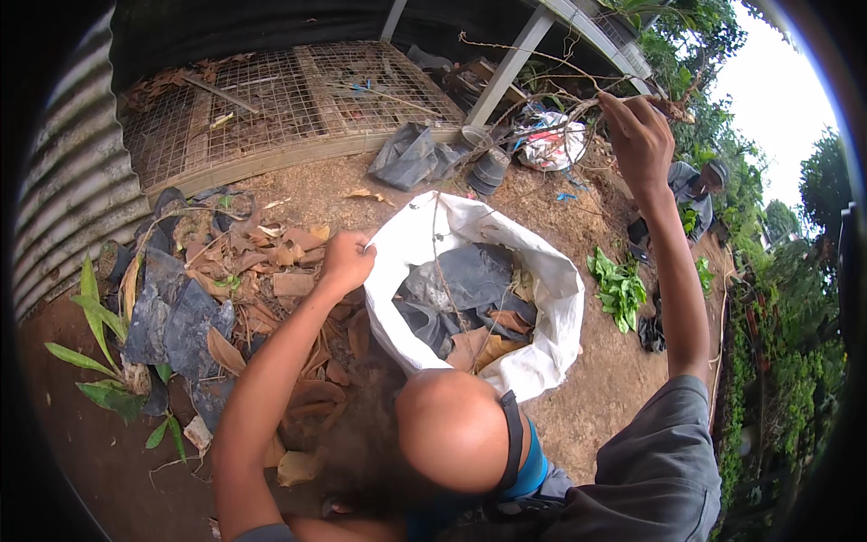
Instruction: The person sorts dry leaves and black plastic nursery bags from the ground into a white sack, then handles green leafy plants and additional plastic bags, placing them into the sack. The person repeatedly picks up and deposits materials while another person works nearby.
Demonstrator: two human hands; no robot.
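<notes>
My left hand (349, 261) pinches the rolled rim of a white woven sack (559, 291) at its left side. The sack stands open on the soil in front of my bent knee (454, 430). Inside lie pieces of black plastic sheet (467, 278) and dry brown leaves (467, 349). Raised at the upper right, my right hand (637, 139) grips a dry, branching twig (576, 112). Its thin stems spread leftward, over the ground beyond the sack. A thin stem also crosses the sack's mouth; whether it belongs to the same twig I cannot tell.
Dry leaves (291, 254) and torn black plastic (179, 318) lie left, near a corrugated sheet (74, 156). Beyond are a wire-mesh wooden frame (311, 135), a black plastic bag (406, 156), stacked pots (489, 173) and a stuffed plastic bag (555, 142). Right, a person (694, 193) crouches near green leaves (618, 288).
</notes>
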